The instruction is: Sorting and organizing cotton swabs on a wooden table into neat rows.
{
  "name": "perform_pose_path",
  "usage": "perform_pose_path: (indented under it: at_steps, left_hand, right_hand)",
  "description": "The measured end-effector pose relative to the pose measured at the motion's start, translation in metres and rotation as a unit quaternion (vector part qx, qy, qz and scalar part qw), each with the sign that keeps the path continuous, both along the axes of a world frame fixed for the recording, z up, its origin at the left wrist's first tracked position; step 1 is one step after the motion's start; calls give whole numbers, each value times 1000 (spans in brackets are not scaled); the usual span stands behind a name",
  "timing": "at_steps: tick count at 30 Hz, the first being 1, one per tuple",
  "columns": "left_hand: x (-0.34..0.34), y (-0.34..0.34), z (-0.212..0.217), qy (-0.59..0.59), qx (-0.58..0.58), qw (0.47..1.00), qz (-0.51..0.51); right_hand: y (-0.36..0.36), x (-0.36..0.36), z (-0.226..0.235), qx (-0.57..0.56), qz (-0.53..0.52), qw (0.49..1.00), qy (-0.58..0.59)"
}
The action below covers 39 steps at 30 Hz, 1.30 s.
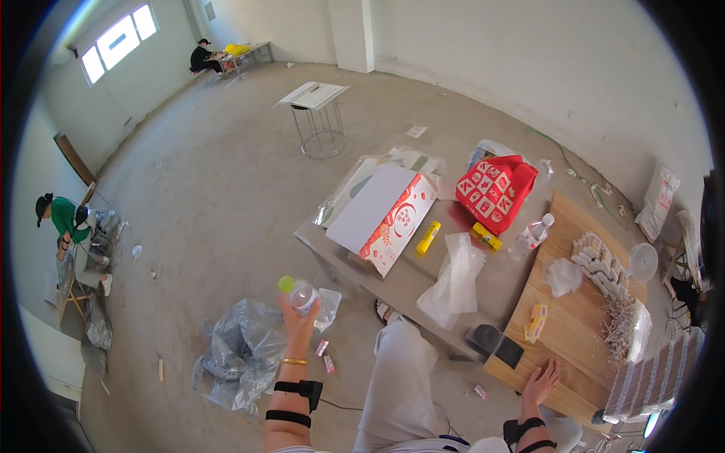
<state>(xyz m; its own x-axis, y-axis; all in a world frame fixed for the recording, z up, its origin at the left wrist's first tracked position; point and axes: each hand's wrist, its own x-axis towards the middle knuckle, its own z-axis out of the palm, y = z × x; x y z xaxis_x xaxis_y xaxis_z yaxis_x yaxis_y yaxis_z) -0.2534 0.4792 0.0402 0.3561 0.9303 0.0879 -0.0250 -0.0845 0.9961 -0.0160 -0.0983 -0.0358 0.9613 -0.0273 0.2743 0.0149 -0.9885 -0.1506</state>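
Note:
My left hand (299, 323) is raised over the floor and grips a small clear plastic bottle (300, 294) with a green cap, tilted to the left. My right hand (541, 383) lies flat with fingers spread on the near edge of a wooden board (574, 317). Nothing is in that hand. A small yellow packet (536, 322) lies on the board just beyond it, and a black pouch (495, 342) sits to its left. My knee in grey trousers (400, 377) is between my arms.
A grey table (423, 279) carries a white and red box (389, 215), a red bag (495, 192), a yellow tube (427, 237), a clear bag (455, 281) and a water bottle (530, 237). Stacked small blocks (600, 264) lie on the board. A crumpled plastic sheet (238, 355) is on the floor. Two people work far off at left.

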Motion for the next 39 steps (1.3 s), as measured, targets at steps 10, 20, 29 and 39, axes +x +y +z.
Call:
perform_pose_path:
  at_steps: [10, 20, 29, 39]
  left_hand:
    - [-5, 5, -15, 247, 193, 948, 52]
    - [54, 18, -142, 399, 12, 916, 44]
    - [124, 67, -296, 366, -57, 928, 37]
    - [138, 99, -390, 365, -61, 929, -3]
  right_hand:
    - [1, 3, -1, 16, 4, 1000, 0]
    - [2, 0, 3, 6, -13, 1000, -4]
    - [11, -9, 23, -14, -14, 1000, 5]
    - [15, -11, 28, 4, -21, 998, 54]
